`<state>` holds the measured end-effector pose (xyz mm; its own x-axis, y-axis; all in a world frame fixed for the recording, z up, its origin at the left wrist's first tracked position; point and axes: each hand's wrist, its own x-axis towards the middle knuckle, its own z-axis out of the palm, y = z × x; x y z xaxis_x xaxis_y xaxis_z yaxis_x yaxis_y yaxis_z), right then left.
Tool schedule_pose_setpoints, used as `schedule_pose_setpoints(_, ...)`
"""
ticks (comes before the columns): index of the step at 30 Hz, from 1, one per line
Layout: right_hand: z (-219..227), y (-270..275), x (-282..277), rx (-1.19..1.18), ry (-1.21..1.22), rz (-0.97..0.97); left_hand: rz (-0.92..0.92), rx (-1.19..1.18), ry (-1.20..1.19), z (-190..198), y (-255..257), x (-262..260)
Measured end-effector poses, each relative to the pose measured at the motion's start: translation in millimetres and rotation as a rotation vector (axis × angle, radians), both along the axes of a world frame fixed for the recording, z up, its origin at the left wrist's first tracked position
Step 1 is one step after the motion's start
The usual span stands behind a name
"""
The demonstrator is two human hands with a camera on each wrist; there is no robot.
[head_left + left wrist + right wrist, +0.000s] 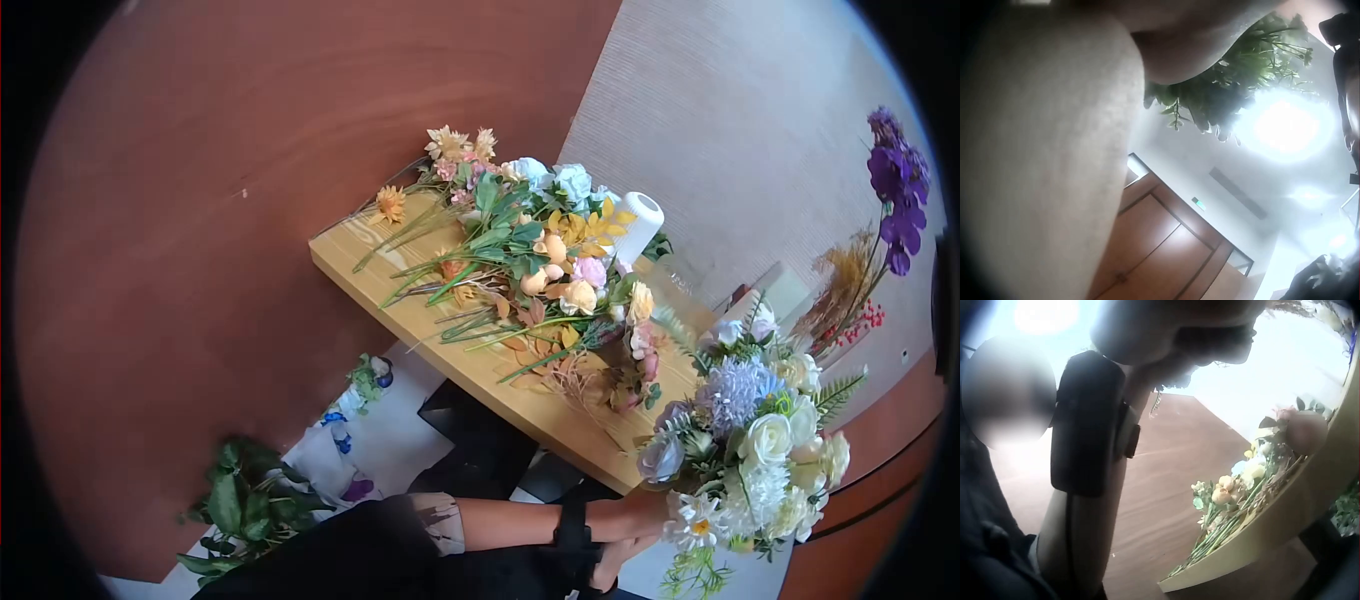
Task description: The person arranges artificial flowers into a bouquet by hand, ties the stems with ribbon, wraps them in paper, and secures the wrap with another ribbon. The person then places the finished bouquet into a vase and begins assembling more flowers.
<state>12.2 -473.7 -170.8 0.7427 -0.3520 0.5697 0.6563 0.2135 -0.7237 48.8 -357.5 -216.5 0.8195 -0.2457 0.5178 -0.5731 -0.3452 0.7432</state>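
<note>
A full bouquet (768, 440) of white roses, a pale lilac pompom bloom, a daisy and fern sprigs fills the lower right of the head view. My left hand (632, 515) reaches in under the flower heads and grips the bouquet low down, its fingers mostly hidden by blooms. Just below it my right hand (610, 564) holds the same bunch, close against the left wrist. The stems are hidden behind both hands. From underneath, the left wrist view shows the bouquet's green foliage (1210, 97) against the ceiling light.
Loose flower stems (545, 265) lie across the wooden table (340, 262), with a white vase (640, 222) at its back. Purple orchids (897, 195) and dried grass stand at the right. On the floor, a leafy plant (245, 500) is beside the table.
</note>
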Motion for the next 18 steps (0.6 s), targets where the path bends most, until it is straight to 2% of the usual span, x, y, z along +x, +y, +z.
schedule_pose_setpoints(8,-2,4,2,0.099,0.075,-0.106,-0.105,0.198,-0.022,17,-30,11)
schedule_pose_setpoints(11,5,15,20,0.109,0.096,-0.155,-0.156,0.245,-0.039,38,-34,31)
schedule_pose_setpoints(12,6,23,27,0.116,0.105,-0.164,-0.165,0.265,-0.041,60,-37,44)
schedule_pose_setpoints(13,5,32,33,0.121,0.119,-0.171,-0.174,0.283,-0.039,54,-13,25)
schedule_pose_setpoints(14,4,40,38,0.125,0.133,-0.179,-0.184,0.299,-0.037,57,-17,27)
schedule_pose_setpoints(15,4,45,44,0.120,0.143,-0.189,-0.194,0.307,-0.038,66,2,14)
schedule_pose_setpoints(18,11,62,70,0.095,0.159,-0.196,-0.201,0.324,-0.054,102,16,46)
